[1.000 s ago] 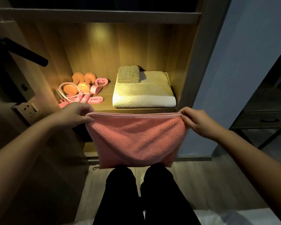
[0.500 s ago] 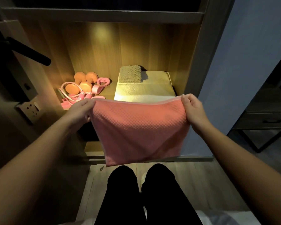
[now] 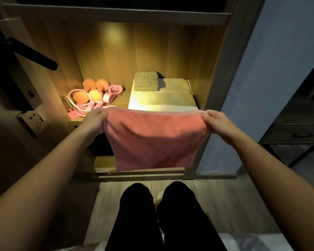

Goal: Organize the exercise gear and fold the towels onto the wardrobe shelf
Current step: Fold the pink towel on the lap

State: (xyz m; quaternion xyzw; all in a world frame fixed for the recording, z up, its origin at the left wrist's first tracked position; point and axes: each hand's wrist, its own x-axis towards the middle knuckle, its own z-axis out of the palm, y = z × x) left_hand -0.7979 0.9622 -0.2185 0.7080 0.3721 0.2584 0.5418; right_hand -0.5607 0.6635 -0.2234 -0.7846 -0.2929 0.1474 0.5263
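Left hand [image 3: 95, 117]: pinching pink towel [image 3: 156, 140] corner, before shelf [image 3: 76, 119]
Right hand [image 3: 218, 122]: pinching other corner
Towel: hanging folded

I see a lit wooden wardrobe shelf [image 3: 120, 104] carrying two groups of things. On its left side lie orange dumbbells [image 3: 91, 89], a pink skipping rope [image 3: 83, 107] coiled around and in front of them, and a pink heart-shaped grip [image 3: 113, 93] just beside. On the right sits a folded cream towel [image 3: 169, 98], with a smaller folded grey-green cloth [image 3: 146, 83] resting on its back left corner.
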